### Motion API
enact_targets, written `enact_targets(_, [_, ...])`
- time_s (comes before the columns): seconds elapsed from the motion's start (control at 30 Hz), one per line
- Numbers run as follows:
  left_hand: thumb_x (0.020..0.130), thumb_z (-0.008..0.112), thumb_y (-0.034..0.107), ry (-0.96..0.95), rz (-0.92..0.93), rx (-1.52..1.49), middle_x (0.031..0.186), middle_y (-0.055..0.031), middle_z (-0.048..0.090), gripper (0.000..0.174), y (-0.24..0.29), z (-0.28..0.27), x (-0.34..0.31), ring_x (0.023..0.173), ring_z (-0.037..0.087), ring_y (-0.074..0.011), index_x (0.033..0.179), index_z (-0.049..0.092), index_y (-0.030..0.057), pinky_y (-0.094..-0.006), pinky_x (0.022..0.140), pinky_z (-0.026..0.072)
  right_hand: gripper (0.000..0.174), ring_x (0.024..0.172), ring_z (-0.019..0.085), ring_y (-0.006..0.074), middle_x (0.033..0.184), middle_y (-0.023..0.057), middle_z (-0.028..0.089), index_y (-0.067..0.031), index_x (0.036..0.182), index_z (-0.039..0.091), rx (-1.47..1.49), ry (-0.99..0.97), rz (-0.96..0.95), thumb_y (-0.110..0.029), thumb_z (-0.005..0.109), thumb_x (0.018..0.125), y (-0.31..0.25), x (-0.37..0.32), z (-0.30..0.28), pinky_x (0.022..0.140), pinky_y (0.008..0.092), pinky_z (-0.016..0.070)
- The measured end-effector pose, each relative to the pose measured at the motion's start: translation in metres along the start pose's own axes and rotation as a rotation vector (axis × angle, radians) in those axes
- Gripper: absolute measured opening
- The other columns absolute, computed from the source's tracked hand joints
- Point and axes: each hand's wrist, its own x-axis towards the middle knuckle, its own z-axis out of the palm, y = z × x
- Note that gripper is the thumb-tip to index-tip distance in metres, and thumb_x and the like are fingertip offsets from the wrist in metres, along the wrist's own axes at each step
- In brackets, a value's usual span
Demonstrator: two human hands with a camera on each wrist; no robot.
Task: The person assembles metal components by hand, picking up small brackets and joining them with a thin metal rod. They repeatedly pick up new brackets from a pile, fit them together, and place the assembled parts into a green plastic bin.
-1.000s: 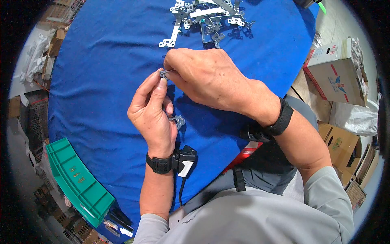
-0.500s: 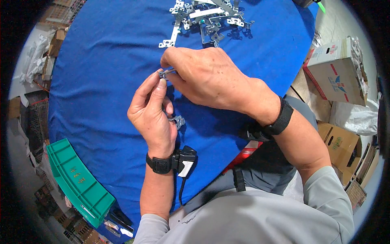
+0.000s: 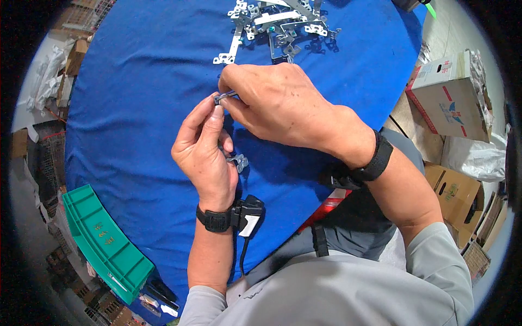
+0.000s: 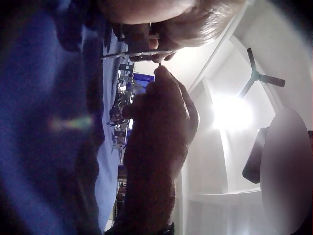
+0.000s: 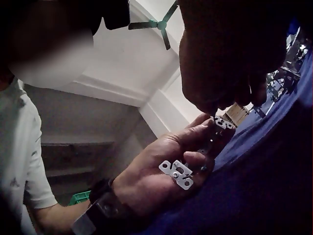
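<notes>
My left hand [image 3: 205, 149] grips a metal bracket [image 5: 177, 174] whose plate ends have holes. One end plate lies against the palm, and the other shows between thumb and forefinger in the right wrist view; fingers hide much of the middle. Over that upper end, my right hand [image 3: 283, 106] pinches a thin metal piece [image 3: 227, 95], its tip right at the bracket. The piece is mostly covered by the fingers, and I cannot tell its kind. In the left wrist view the right hand [image 4: 159, 127] is dark against the light.
Similar metal brackets [image 3: 277, 19] lie in a pile at the far side of the blue cloth [image 3: 136, 108]. A green tray [image 3: 92, 217] with several small brass-coloured parts sits at the left edge. Cardboard boxes [image 3: 448, 100] stand to the right.
My right hand shifted slightly left, then back right, and the thin metal piece in its fingers changed its angle. The left hand has barely moved.
</notes>
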Motion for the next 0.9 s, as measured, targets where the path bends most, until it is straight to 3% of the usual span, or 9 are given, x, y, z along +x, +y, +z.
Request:
enact_targets(0.07, [0.093, 0.062, 0.001, -0.012, 0.011, -0.011, 0.1, -0.0103, 0.072, 0.019, -0.0002, -0.0001, 0.0, 0.061, 0.056, -0.0043, 0.11, 0.069, -0.001, -0.017, 0.044, 0.0385, 0.02, 0.07, 0.068, 0.0358, 0.078, 0.0166, 0.068, -0.0024, 0.083, 0.056, 0.01, 0.012, -0.013, -0.021, 0.058, 0.09, 0.001, -0.0006, -0.0006, 0.055, 0.0458, 0.0533])
enact_targets(0.13, [0.093, 0.063, 0.002, 0.0, 0.005, 0.012, 0.099, -0.0097, 0.072, 0.019, 0.002, 0.0018, 0.0, 0.061, 0.056, -0.0042, 0.11, 0.069, -0.0009, -0.0171, 0.044, 0.0388, 0.019, 0.071, 0.068, 0.0363, 0.08, 0.0171, 0.068, -0.0021, 0.084, 0.056, -0.038, -0.099, 0.015, -0.02, 0.057, 0.09, 0.0027, 0.0, -0.0008, 0.057, 0.047, 0.0534])
enact_targets(0.37, [0.092, 0.063, 0.001, 0.025, -0.023, 0.007, 0.1, -0.0105, 0.072, 0.019, 0.0025, 0.0021, -0.0001, 0.06, 0.056, -0.0043, 0.11, 0.069, -0.0009, -0.0168, 0.043, 0.0393, 0.023, 0.072, 0.068, 0.0359, 0.078, 0.0168, 0.068, -0.0022, 0.082, 0.057, 0.025, -0.001, 0.008, -0.023, 0.058, 0.092, 0.0032, -0.0007, 0.0021, 0.057, 0.0469, 0.0533])
enact_targets(0.43, [0.091, 0.064, 0.001, -0.013, 0.003, -0.021, 0.101, -0.0106, 0.072, 0.019, 0.0015, 0.0, 0.0002, 0.061, 0.057, -0.0043, 0.11, 0.069, -0.0008, -0.0168, 0.044, 0.0396, 0.019, 0.068, 0.063, 0.0342, 0.068, 0.0138, 0.059, -0.0045, 0.082, 0.053, 0.01, 0.023, 0.01, -0.018, 0.065, 0.089, 0.0022, -0.0025, 0.0026, 0.057, 0.0429, 0.0491])
enact_targets(0.57, [0.091, 0.064, 0.001, 0.0, -0.008, -0.024, 0.1, -0.0106, 0.072, 0.019, 0.0008, 0.0011, 0.0, 0.061, 0.058, -0.0046, 0.11, 0.069, -0.0009, -0.017, 0.044, 0.0398, 0.019, 0.067, 0.063, 0.0339, 0.069, 0.0135, 0.06, -0.0044, 0.083, 0.054, -0.075, -0.048, 0.04, -0.018, 0.066, 0.088, 0.0038, -0.0011, 0.0023, 0.056, 0.0426, 0.0491])
enact_targets(0.63, [0.091, 0.064, 0.001, 0.008, -0.024, -0.004, 0.1, -0.0105, 0.072, 0.019, 0.0021, 0.002, 0.0002, 0.062, 0.058, -0.0048, 0.11, 0.069, -0.001, -0.0174, 0.045, 0.0403, 0.023, 0.071, 0.068, 0.036, 0.079, 0.0173, 0.068, -0.0024, 0.084, 0.058, 0.015, -0.014, 0.019, -0.024, 0.058, 0.092, 0.0027, -0.0003, 0.0021, 0.056, 0.0461, 0.0535])
enact_targets(0.77, [0.091, 0.064, 0.001, 0.023, -0.033, -0.001, 0.099, -0.0101, 0.073, 0.019, 0.0036, 0.0025, -0.0007, 0.062, 0.058, -0.0049, 0.109, 0.07, -0.0011, -0.0178, 0.045, 0.0405, 0.021, 0.07, 0.068, 0.0359, 0.078, 0.017, 0.067, -0.0023, 0.084, 0.057, 0.026, -0.007, 0.019, -0.022, 0.058, 0.091, 0.0017, -0.0014, 0.0004, 0.056, 0.0459, 0.0533])
enact_targets(0.83, [0.091, 0.065, 0.001, 0.025, -0.034, 0.005, 0.1, -0.0097, 0.073, 0.019, 0.0026, 0.0007, -0.0011, 0.062, 0.058, -0.0045, 0.109, 0.07, -0.0012, -0.0182, 0.045, 0.0406, 0.018, 0.07, 0.068, 0.036, 0.078, 0.0168, 0.067, -0.0023, 0.085, 0.056, -0.06, -0.137, 0.042, -0.019, 0.056, 0.092, 0.0005, -0.0012, -0.0046, 0.056, 0.046, 0.0531])
enact_targets(0.9, [0.091, 0.065, 0.001, 0.021, -0.035, 0.006, 0.1, -0.0096, 0.073, 0.02, 0.0037, 0.0014, -0.0008, 0.061, 0.057, -0.0045, 0.109, 0.07, -0.0011, -0.0182, 0.045, 0.0404, 0.018, 0.07, 0.068, 0.036, 0.077, 0.0168, 0.067, -0.0022, 0.085, 0.056, -0.024, -0.088, 0.024, -0.019, 0.056, 0.091, 0.0015, -0.0019, -0.0006, 0.055, 0.046, 0.053])
